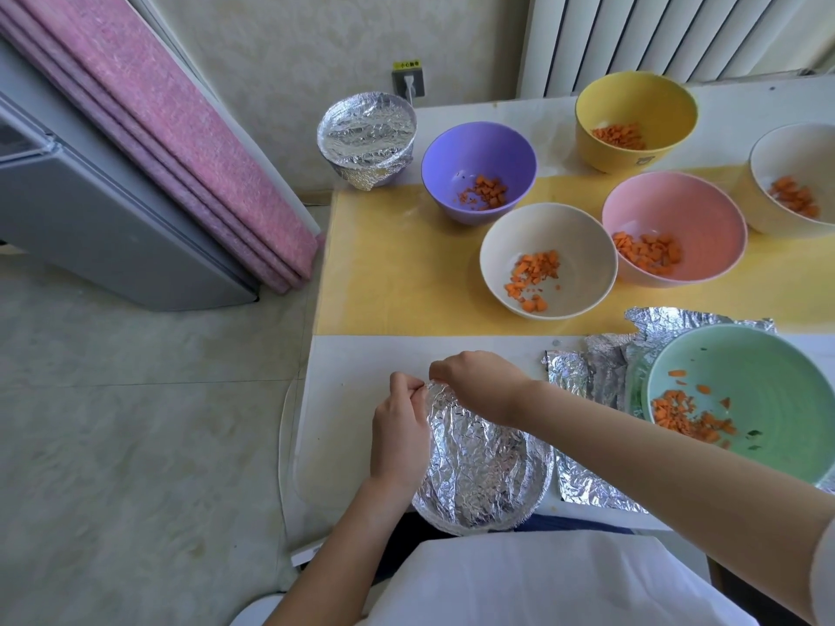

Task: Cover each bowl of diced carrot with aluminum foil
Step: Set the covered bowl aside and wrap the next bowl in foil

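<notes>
— What's leaning over there on the left?
— A folded pink mat, against a grey cabinet.
— And beyond the table?
— White radiator, wall socket with a yellow label. A yellow runner crosses the tabletop.

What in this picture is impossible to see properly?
All in the head view.
Contents of the near silver foil-covered bowl and the far silver foil-covered bowl: foil hides them.
Pale green round bowl: right forearm and frame edge cut it.
White round bowl: cut by right edge.
Yellow socket label: too small to read.
</notes>
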Available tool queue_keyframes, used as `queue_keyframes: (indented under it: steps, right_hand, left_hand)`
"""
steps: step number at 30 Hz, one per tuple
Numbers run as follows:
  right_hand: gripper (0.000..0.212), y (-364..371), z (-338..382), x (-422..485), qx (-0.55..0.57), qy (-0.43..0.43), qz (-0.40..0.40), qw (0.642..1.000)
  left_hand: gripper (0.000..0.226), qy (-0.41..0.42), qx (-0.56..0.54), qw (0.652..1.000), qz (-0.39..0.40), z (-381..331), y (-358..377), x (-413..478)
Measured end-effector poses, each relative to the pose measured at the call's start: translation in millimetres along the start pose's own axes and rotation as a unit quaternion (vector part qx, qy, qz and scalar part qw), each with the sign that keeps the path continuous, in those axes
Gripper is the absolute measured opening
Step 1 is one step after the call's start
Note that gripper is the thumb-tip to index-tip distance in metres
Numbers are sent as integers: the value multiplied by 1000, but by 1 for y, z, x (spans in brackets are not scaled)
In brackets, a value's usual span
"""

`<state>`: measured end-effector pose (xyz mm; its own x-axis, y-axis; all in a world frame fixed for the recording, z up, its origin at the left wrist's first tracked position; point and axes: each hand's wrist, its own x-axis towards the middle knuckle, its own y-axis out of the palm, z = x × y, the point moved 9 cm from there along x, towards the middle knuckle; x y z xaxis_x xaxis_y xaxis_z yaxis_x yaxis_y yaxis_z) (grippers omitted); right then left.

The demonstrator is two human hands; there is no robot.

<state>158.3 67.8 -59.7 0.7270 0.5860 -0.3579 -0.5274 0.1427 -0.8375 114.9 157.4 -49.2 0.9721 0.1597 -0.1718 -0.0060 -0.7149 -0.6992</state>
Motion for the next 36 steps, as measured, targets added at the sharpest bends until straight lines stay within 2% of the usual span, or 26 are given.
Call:
queue_keyframes:
  steps: [5, 11, 16, 19, 22, 25, 29, 36]
  right_hand:
    - [23, 0, -16, -5, 128, 18, -45, 991]
    - [27, 0, -15, -4, 109, 20, -50, 993]
    - [27, -6, -20, -13, 143, 38, -65, 987]
    - [26, -11, -29, -17, 145, 59, -80, 984]
    - [26, -14, -26, -17, 132, 47, -81, 987]
    - [26, -13, -27, -15, 145, 35, -61, 987]
    - [27, -10, -24, -16, 153, 13, -36, 987]
    - [26, -8, -46, -27, 122, 84, -66, 987]
  left_hand:
    - [4, 9, 8, 1000, -8, -2, 0, 0]
    - [5, 16, 2, 1000, -10, -1, 1, -2]
    - [34, 8, 6, 1000, -8, -2, 2, -6]
    - [41, 5, 0, 1000, -13, 0, 4, -12]
    - [38, -10, -16, 1000, -2, 2, 6, -13]
    - [32, -15, -84, 996, -6, 5, 1, -9]
    - [22, 14, -74, 997, -4, 3, 1, 0]
    - [18, 17, -60, 998, -5, 3, 4, 1]
